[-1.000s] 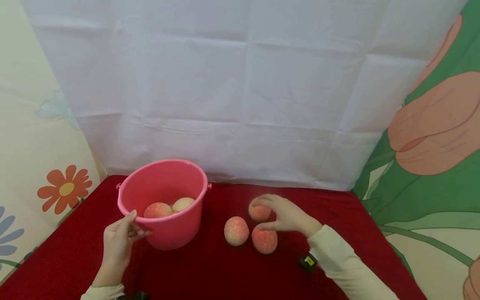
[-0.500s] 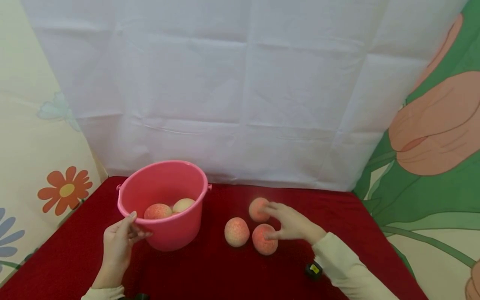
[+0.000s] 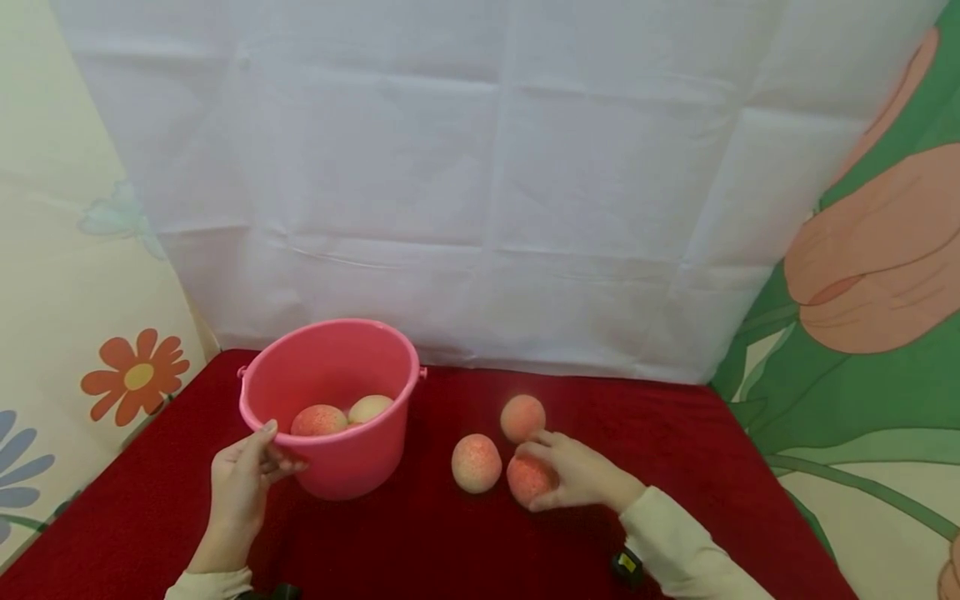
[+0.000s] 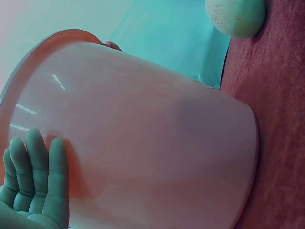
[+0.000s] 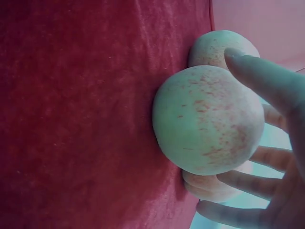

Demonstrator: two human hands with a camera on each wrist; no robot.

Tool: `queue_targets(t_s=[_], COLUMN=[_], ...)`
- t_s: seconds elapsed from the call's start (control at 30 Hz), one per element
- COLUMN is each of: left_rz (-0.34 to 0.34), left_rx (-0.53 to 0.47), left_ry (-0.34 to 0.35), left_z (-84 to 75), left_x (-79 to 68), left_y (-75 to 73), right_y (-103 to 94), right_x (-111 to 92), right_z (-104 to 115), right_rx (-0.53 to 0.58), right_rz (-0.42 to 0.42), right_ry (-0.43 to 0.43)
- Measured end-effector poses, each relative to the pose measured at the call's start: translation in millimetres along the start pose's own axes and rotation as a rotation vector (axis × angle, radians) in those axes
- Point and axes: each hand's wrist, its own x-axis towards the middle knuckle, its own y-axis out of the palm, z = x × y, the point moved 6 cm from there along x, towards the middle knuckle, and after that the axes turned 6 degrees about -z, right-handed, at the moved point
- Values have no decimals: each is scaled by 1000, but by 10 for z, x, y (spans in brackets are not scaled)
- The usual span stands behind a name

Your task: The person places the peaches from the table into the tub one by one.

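My left hand (image 3: 238, 492) grips the near rim of a pink bucket (image 3: 352, 467), thumb over the edge and fingers against the outer wall (image 4: 143, 124). The bucket's mouth leans toward me. Inside it show a red-blushed peach (image 3: 318, 420) and a paler one (image 3: 370, 408). My right hand (image 3: 581, 477) is around the nearest of three loose peaches, the reddish one (image 3: 529, 481), which sits on the cloth. In the right wrist view its fingers (image 5: 252, 183) are spread past that peach (image 5: 207, 119), the thumb straight beside it.
A second peach (image 3: 477, 463) lies left of the right hand and a third (image 3: 522, 418) just behind it. Dark red cloth (image 3: 420, 550) covers the table. White sheeting (image 3: 480, 208) hangs along the back edge, with printed floral cloth at both sides.
My right hand has come down and toward me, from above the back peach to around the nearest one. The left hand stays at the bucket's rim.
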Motion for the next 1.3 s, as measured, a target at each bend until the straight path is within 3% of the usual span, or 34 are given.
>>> queue_targets(t_s=[0.27, 0.8, 1.13, 1.3], left_rz=[-6, -12, -5, -18], left_rx=[9, 19, 130, 132], left_ry=[-6, 8, 10, 19], left_z=[1, -24, -24, -19], left_x=[-2, -5, 4, -4], left_y=[-4, 4, -5, -9], right_y=[48, 111, 130, 133], right_x=[-14, 13, 4, 11], right_z=[5, 15, 7, 3], right_rx=[35, 0, 0, 5], right_rz=[15, 26, 6, 11], right_ry=[26, 44, 44, 54])
